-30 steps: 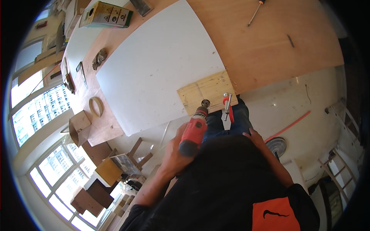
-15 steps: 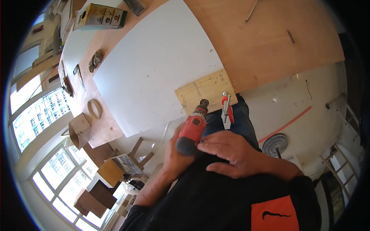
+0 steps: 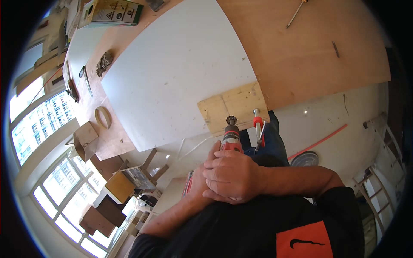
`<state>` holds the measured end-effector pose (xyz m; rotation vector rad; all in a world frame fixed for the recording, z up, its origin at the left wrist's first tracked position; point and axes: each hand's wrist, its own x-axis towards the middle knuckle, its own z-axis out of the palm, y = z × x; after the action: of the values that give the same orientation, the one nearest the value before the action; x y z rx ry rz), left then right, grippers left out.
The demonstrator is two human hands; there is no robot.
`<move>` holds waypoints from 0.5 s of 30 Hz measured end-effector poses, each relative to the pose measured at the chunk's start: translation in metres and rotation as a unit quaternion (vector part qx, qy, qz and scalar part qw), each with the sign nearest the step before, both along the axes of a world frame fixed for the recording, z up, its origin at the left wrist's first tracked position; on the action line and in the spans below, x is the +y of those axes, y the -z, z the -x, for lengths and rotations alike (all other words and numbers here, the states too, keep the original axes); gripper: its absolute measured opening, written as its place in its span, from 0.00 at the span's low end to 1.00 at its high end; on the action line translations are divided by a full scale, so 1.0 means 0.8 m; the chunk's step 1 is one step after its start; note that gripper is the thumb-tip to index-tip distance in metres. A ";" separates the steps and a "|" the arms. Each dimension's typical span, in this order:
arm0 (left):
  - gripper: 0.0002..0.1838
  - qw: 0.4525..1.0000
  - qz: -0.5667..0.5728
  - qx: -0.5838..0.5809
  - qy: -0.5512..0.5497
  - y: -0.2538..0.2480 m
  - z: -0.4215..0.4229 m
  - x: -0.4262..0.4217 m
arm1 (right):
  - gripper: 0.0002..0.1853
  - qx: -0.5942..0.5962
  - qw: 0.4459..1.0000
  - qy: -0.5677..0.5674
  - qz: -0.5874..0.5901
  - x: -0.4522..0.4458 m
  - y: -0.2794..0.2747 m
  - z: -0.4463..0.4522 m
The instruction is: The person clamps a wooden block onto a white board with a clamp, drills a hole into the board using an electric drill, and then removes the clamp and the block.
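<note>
My left hand (image 3: 198, 182) grips the handle of a red and black power drill (image 3: 231, 140) in front of my body. Over the drill's rear end lies my right hand (image 3: 234, 176), its fingers wrapped round it and overlapping my left hand. A round cutter bit (image 3: 231, 120) in the chuck is at the near edge of a light wooden board (image 3: 219, 105); whether it touches the wood I cannot tell. Right of the bit, a red and silver clamp (image 3: 258, 122) sits on the board's edge. Under the board is a white sheet (image 3: 172, 77).
On the brown tabletop (image 3: 314, 73) lie a screwdriver (image 3: 296, 15) and a dark bit (image 3: 335, 49). A metal can (image 3: 114, 13), a bundle of cord (image 3: 104, 63) and a tape roll (image 3: 102, 117) are at the left. A ladder (image 3: 376, 193) stands at the right.
My right hand has come from beside my thigh onto the rear of the drill, over my left hand. The drill now stands more upright, pointing away from me, and the view has shifted slightly.
</note>
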<state>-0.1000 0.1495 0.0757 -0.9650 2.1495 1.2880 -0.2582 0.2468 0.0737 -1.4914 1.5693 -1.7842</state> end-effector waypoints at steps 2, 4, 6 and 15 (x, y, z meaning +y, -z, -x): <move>0.29 1.000 -0.023 -0.009 -0.002 -0.006 0.002 -0.003 | 0.12 -0.001 1.000 0.002 0.021 0.002 0.009 -0.004; 0.32 0.991 -0.120 -0.020 -0.046 -0.034 0.026 -0.009 | 0.12 -0.003 1.000 0.000 0.030 0.003 0.017 -0.006; 0.31 0.987 -0.145 -0.040 -0.052 -0.037 0.034 -0.014 | 0.11 0.000 1.000 -0.003 0.031 0.000 0.021 -0.007; 0.27 0.975 -0.093 -0.089 -0.181 -0.016 0.018 -0.010 | 0.11 -0.018 1.000 0.004 0.011 -0.010 0.015 -0.003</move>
<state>-0.1145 0.1413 0.0887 -1.3781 1.7353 1.4749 -0.2557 0.2387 0.0617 -1.4569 1.5454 -1.8282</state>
